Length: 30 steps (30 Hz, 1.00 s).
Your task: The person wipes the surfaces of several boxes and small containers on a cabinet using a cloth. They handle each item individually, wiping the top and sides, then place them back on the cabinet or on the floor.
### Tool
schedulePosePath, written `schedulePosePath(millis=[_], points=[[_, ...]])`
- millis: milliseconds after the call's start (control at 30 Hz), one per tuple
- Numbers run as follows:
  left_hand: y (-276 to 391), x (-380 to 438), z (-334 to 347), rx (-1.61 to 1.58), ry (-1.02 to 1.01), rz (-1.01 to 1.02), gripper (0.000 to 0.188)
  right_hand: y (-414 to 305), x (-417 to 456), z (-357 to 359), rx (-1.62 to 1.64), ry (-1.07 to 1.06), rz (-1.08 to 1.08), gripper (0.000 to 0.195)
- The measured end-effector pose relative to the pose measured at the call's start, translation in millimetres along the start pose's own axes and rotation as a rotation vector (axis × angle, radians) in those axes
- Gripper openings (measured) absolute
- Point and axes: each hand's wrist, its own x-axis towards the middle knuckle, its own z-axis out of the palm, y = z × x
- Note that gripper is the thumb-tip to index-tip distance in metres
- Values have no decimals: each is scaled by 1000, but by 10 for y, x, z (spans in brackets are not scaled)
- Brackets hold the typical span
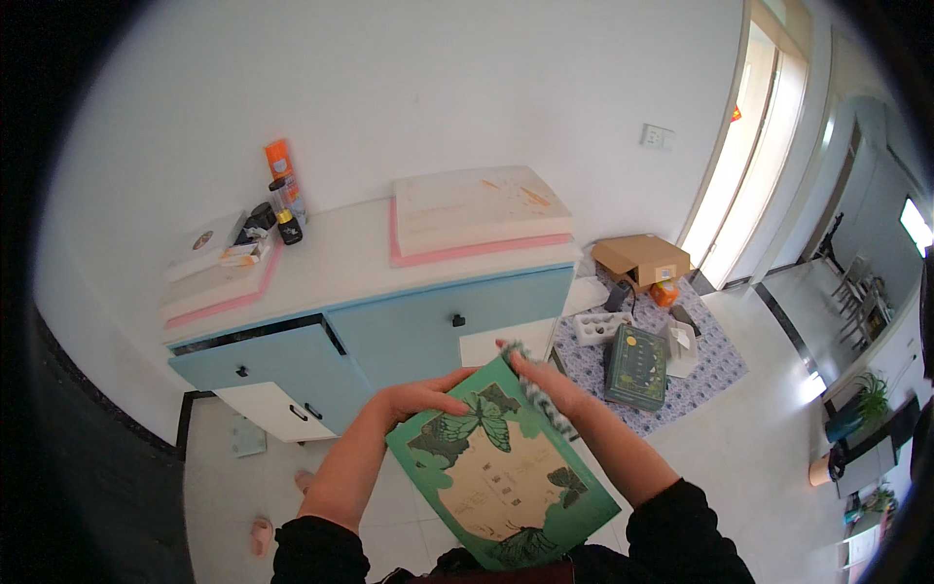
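A green box with butterfly prints (496,474) is tilted in front of my body, its broad face towards me. My left hand (427,398) grips its upper left edge, the thumb lying on the printed face and the fingers hidden behind. Along the box's upper right side, my right hand (543,379) holds a grey and white cloth (536,398) against the edge. Part of that cloth is covered by the hand. Beyond the box stands a low cabinet with pale blue fronts (408,339).
On the cabinet lie a large white slab with a pink base (474,212), an orange spray can (281,164) and a small black bottle (289,228). A patterned mat (700,372) at right bears a dark green box (636,369) and an open cardboard box (642,259). One cabinet front (270,358) tilts outward.
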Motion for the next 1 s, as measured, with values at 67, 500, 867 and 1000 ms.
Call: schedulePosePath(millis=[67, 500, 867, 1000], points=[[0, -27, 40, 2, -55, 20, 78, -105, 109, 81, 296, -9, 105, 59], [-417, -283, -99, -13, 100, 88, 79, 1248, -1240, -226, 614, 121, 280, 60], [-830, 684, -547, -64, 159, -6, 63, 1727, -1956, -118, 723, 660, 47, 49], [-712, 1311, -470, -58, 165, -12, 57, 1741, -1880, -584, 672, 776, 5, 47]])
